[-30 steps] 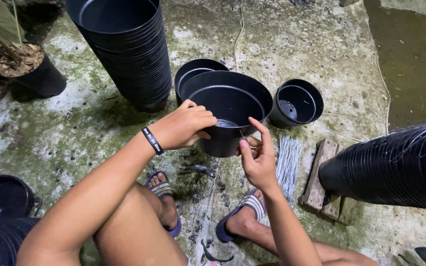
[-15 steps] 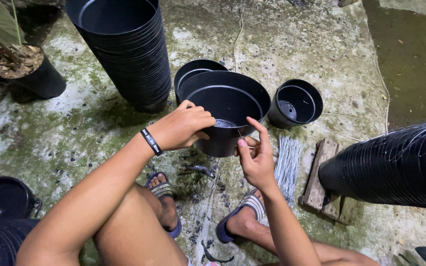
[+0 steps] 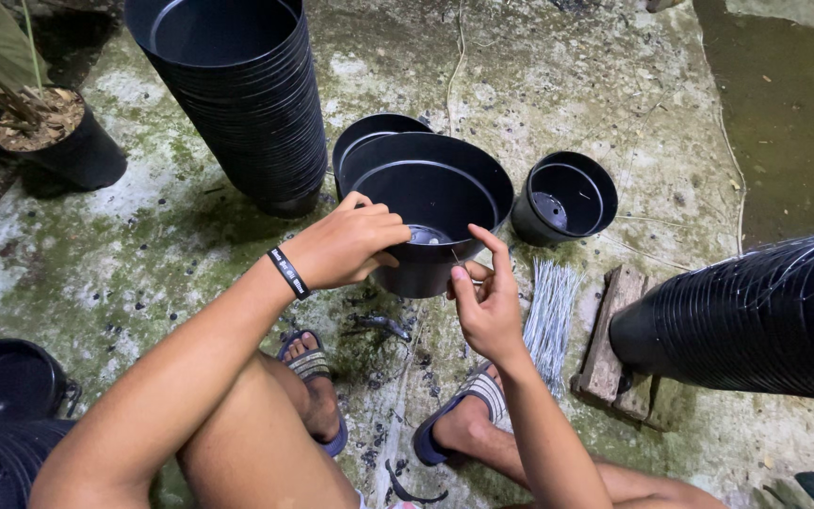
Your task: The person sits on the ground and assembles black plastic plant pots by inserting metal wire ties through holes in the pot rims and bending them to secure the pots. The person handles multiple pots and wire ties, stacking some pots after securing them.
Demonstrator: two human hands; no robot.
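Observation:
A wide black plastic pot stands on the mossy concrete in front of me. My left hand, with a black wristband, grips the pot's near rim. My right hand is at the rim's right side, with thumb and forefinger pinched on a thin wire that pokes up by the rim. A second black pot shows just behind the first one.
A tall stack of black pots stands at back left and a smaller pot at right. A bundle of thin wires lies beside a wooden block. A stack of pots lying on its side fills the right. A potted plant is far left.

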